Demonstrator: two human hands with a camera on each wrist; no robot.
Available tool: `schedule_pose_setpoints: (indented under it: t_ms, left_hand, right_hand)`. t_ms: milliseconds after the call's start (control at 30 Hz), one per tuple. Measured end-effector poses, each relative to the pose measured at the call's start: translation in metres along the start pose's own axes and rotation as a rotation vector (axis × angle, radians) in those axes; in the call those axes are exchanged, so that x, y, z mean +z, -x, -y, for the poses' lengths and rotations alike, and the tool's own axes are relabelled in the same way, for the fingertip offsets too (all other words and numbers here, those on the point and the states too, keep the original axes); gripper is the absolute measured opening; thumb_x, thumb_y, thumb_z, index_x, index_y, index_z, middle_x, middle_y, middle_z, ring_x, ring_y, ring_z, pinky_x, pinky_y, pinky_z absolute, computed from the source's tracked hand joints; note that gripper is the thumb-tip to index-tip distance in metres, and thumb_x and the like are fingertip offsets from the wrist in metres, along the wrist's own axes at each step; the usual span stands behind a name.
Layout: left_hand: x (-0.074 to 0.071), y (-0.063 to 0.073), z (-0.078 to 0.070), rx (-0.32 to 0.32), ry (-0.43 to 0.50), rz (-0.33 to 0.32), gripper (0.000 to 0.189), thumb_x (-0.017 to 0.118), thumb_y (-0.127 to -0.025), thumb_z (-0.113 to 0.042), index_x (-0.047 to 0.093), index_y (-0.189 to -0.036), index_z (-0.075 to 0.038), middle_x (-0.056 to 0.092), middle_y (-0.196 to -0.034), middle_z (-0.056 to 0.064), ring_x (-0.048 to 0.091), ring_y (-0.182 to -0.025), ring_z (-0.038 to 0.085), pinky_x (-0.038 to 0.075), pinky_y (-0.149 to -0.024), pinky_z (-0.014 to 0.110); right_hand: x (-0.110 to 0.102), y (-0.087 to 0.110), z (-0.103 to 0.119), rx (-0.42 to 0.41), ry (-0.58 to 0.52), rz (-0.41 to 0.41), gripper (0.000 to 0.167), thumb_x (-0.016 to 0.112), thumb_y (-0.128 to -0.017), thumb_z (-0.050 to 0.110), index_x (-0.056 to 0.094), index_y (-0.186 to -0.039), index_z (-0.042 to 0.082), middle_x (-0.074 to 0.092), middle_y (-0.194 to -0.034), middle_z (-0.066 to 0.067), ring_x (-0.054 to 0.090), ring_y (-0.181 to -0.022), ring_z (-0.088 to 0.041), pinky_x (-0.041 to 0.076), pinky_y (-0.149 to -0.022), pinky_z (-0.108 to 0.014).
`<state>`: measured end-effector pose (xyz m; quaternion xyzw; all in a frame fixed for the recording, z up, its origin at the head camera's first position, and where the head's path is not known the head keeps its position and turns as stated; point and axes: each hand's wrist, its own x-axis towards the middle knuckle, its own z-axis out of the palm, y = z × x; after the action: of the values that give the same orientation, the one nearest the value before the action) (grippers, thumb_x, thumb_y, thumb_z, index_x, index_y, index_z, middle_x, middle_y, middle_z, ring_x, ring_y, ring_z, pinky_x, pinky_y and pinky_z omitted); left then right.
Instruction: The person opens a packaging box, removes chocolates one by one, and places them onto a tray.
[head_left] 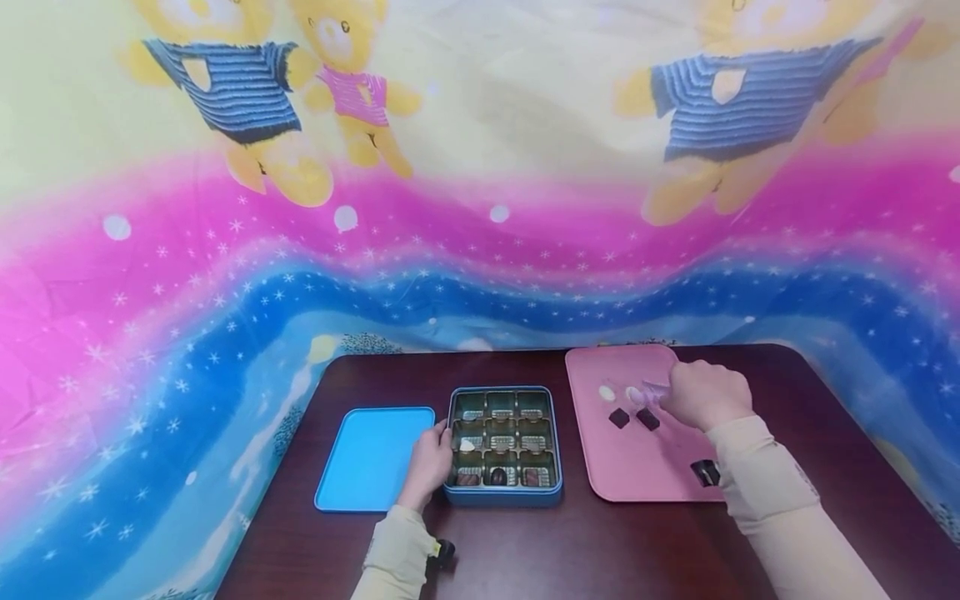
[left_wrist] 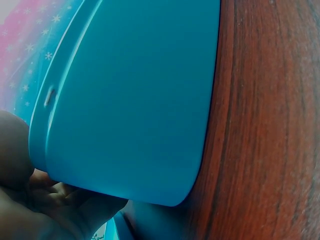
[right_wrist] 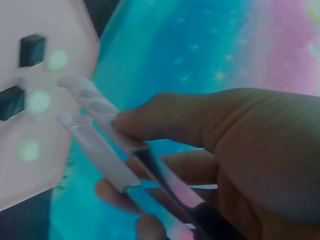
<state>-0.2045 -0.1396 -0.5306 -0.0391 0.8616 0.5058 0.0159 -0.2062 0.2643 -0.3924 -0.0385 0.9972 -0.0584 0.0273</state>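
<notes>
Pale sleeves point(head_left: 787, 508) lie nearest in the head view. The left hand point(head_left: 429, 462) grips the side of a blue tin point(head_left: 504, 497); the right hand point(head_left: 708, 393) pinches tongs point(head_left: 655, 390) above a pink tray point(head_left: 637, 475). Left of the right hand's fingertips sit dark sweets point(head_left: 618, 418) and white sweets point(head_left: 607, 392). All look light and firm; the rounded white ones are probably slippery, the dark ones better taken by their flat sides. Bare table point(head_left: 570, 542) runs between the hands, while a blue lid point(head_left: 363, 458) crowds the left hand's outer side.

From the left wrist, the fingers curl at the tin's corner, just below its rim; the wall seems stiff and smooth.

From the right wrist, the tongs' tips stand apart near the white sweets; whether they touch any, I cannot tell.
</notes>
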Motion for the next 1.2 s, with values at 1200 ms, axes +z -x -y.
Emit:
schedule_pose_setpoints:
  t_ms: [1200]
  left_hand:
    - [0.0, -0.001, -0.001, 0.03, -0.01, -0.026, 0.042, 0.045, -0.108, -0.011, 0.049, -0.142, 0.012, 0.061, -0.133, 0.027, 0.059, -0.122, 0.038, 0.049, -0.101, 0.055]
  right_hand:
    - [0.041, -0.012, 0.192, -0.529, 0.106, -0.18, 0.017, 0.079, -0.084, 0.037, 0.073, -0.081, 0.021, 0.061, -0.063, 0.007, 0.054, -0.053, -0.015, 0.048, -0.048, -0.038]
